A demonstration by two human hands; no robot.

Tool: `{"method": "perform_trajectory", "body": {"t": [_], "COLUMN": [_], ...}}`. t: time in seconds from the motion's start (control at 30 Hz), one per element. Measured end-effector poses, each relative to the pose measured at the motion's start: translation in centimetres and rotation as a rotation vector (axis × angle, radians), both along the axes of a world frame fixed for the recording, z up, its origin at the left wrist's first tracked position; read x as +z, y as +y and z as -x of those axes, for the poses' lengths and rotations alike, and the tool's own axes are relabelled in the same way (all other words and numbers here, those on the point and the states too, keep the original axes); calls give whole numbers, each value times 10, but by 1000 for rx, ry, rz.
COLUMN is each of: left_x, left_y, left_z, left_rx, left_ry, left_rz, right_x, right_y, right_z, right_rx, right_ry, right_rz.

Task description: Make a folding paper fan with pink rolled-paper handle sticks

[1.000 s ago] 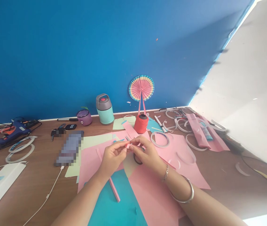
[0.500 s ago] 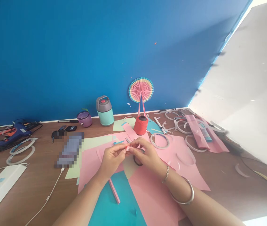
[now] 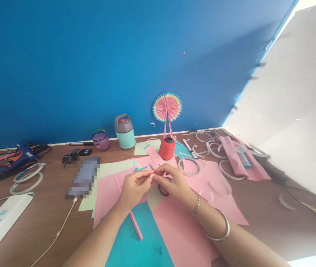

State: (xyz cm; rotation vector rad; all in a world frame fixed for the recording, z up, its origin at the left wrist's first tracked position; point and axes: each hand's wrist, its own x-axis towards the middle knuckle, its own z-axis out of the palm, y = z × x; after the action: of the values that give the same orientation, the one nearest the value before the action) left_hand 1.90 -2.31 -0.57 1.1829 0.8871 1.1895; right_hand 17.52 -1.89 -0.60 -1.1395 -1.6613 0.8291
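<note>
My left hand (image 3: 134,188) and my right hand (image 3: 171,181) meet fingertip to fingertip above the papers. Both pinch a small pale pink piece (image 3: 151,176), mostly hidden by the fingers, with a bit of red beside it. Scissors (image 3: 164,188) with dark handles lie partly under my right hand. A narrow folded pink paper strip (image 3: 136,226) passes beneath my left hand and wrist. Under my arms are a blue sheet (image 3: 138,248) and pink sheets (image 3: 186,233). Just beyond my hands stands a spool of red thread (image 3: 167,149).
A round pleated paper fan (image 3: 167,106) rises behind the spool against the blue wall. Rolls of tape (image 3: 189,167) lie to the right. Leftward are a phone (image 3: 84,177), a mint flask (image 3: 125,135), a purple cup (image 3: 101,141), a glue gun (image 3: 20,157) and a power strip (image 3: 10,213).
The fingers have shifted slightly around the small piece, and less of it shows. The view has moved a little; everything else stays in place.
</note>
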Motion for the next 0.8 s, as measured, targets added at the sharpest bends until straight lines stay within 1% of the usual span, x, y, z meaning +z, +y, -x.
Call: {"method": "perform_trajectory", "body": {"t": [0.17,0.27,0.33,0.43,0.5,0.6,0.8], "left_x": [2,0,-2,-7,-10,-12,-16], "left_y": [-1,0,1,3,5,6,5], "left_z": [2,3,4,5,4,4,5], "left_rx": [-8,-27,-25,22,68,133,199], "left_ry": [42,37,38,65,95,171,408], "left_rz": [-18,-29,-33,-64,-110,-209,-410], "right_x": [2,4,4,2,0,-2,2], "right_y": [-1,-1,-2,-3,-3,-3,-6], "right_z": [0,0,-1,-2,-2,-2,0], "right_rx": [-5,-49,-105,-184,-205,-188,-175], "right_ry": [-4,-7,-49,-174,-263,-375,-512], "right_rz": [1,-24,-134,-350,-439,-503,-505]}}
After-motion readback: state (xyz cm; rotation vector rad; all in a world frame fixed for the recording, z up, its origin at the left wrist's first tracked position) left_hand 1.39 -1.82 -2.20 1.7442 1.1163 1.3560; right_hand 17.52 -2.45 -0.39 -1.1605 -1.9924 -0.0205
